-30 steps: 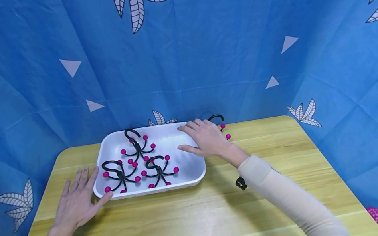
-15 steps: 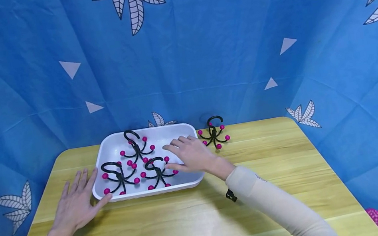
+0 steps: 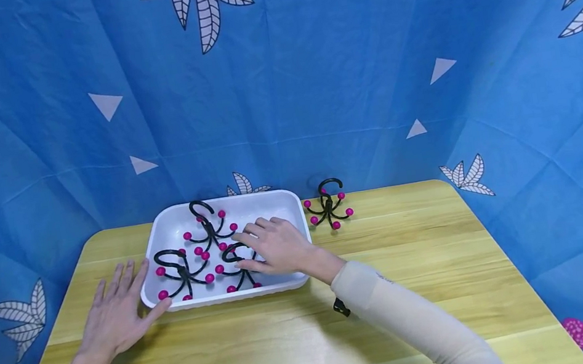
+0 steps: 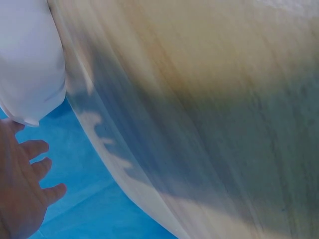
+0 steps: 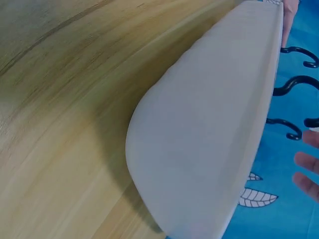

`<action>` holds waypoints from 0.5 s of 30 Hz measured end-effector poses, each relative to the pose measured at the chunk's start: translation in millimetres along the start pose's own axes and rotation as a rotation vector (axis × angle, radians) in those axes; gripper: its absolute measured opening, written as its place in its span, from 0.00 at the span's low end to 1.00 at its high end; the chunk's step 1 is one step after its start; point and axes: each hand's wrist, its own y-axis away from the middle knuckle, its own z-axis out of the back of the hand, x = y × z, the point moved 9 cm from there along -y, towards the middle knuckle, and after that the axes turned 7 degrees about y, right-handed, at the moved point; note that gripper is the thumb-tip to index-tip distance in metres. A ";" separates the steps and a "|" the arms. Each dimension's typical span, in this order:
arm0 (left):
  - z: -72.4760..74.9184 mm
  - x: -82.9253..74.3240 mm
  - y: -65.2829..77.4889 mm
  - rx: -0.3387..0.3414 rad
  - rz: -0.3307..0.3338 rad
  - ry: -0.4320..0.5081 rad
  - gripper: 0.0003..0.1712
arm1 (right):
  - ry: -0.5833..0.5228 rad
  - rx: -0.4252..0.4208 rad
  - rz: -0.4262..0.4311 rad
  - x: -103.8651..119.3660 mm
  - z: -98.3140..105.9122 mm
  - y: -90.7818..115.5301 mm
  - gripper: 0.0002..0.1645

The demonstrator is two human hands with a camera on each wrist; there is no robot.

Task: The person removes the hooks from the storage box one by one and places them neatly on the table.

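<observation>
A white tray (image 3: 269, 205) holds three black hanger hooks with pink ball-tipped arms: one at the back (image 3: 210, 231), one front left (image 3: 184, 273), one front right (image 3: 219, 269). My right hand (image 3: 280, 247) is over the tray's right half, its thumb and fingertips at the front-right hook, covering part of it. In the right wrist view its spread fingers (image 5: 307, 162) appear beside the black hook tips (image 5: 294, 87). At the tray's left end rests my left hand (image 3: 117, 318), fingers spread, thumb near the front corner. The left wrist view catches those fingers (image 4: 40, 169) below the tray's wall (image 4: 32, 55).
Another black hook (image 3: 328, 205) with pink balls stands on the table (image 3: 292, 343), just right of the tray. A blue patterned cloth (image 3: 343, 75) hangs close behind the table's back edge and along both sides.
My right hand has moved left and toward me, from beside the right-hand hook, across the tray's right rim to the front-right hook. My left hand has stayed in place.
</observation>
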 end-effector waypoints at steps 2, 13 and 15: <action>0.6 -0.1 -0.1 -0.001 -0.001 0.002 0.62 | -0.002 -0.007 0.004 2.4 -1.1 -1.5 0.36; 0.1 -0.2 -0.6 0.006 0.003 -0.007 0.62 | -0.037 -0.017 -0.005 7.7 -5.5 -5.9 0.33; 0.1 -0.4 -0.3 0.007 0.004 -0.006 0.62 | -0.032 -0.018 -0.004 7.9 -5.6 -6.5 0.33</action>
